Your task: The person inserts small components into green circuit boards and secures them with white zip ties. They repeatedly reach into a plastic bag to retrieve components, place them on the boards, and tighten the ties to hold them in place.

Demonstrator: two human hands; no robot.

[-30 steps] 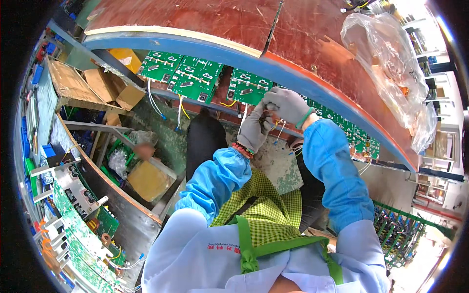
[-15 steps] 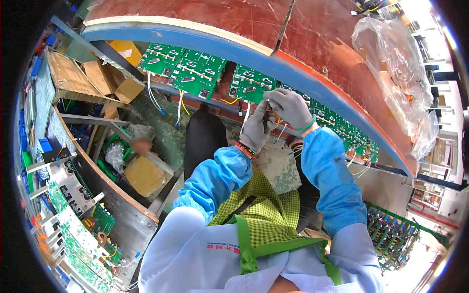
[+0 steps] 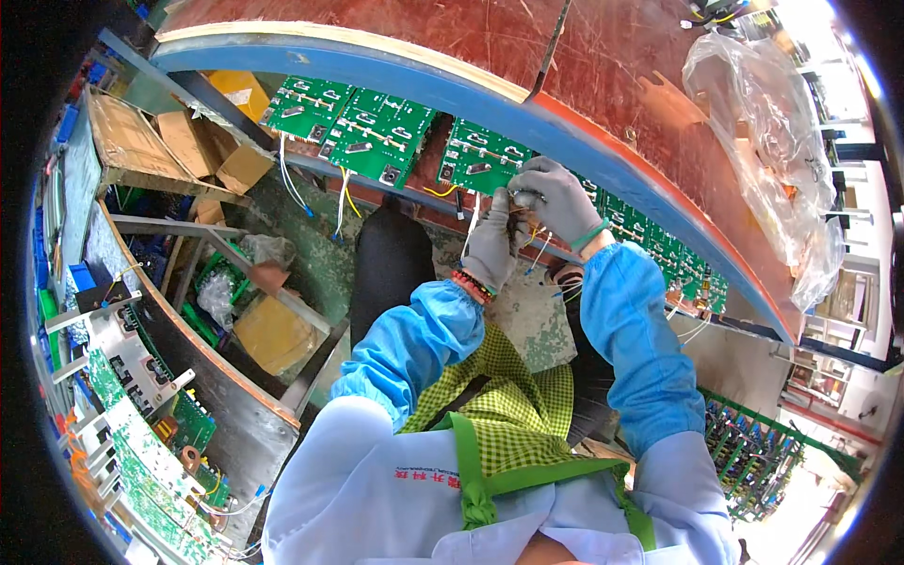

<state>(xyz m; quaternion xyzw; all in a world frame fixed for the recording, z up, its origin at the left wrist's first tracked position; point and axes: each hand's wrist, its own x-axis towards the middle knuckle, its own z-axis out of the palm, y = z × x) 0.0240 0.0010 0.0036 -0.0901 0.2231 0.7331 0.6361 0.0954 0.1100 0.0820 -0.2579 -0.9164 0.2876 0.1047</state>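
My left hand [image 3: 492, 243] and my right hand [image 3: 556, 200], both in grey gloves, meet at the fingertips beside a green circuit board [image 3: 488, 155]. Their fingers are closed together around something small; a glint of metal shows there, but I cannot make out what it is. Thin wires with pale and blue ends [image 3: 540, 256] hang just below the right hand. A white wire [image 3: 474, 218] runs down beside the left hand, and a short yellow wire [image 3: 439, 191] sticks out from the board's lower edge.
More green boards [image 3: 381, 132] sit on a shelf under the red tabletop [image 3: 424, 38] with its blue edge. Clear plastic wrap [image 3: 763, 141] lies on top at right. Cardboard boxes [image 3: 141, 141] and a side bench [image 3: 226, 395] with boards stand at left. Several assembled boards [image 3: 753, 457] are at lower right.
My right hand's fingers have shifted slightly over the small thing, and my left fingertips have moved a little. Both hands stay together at the same spot.
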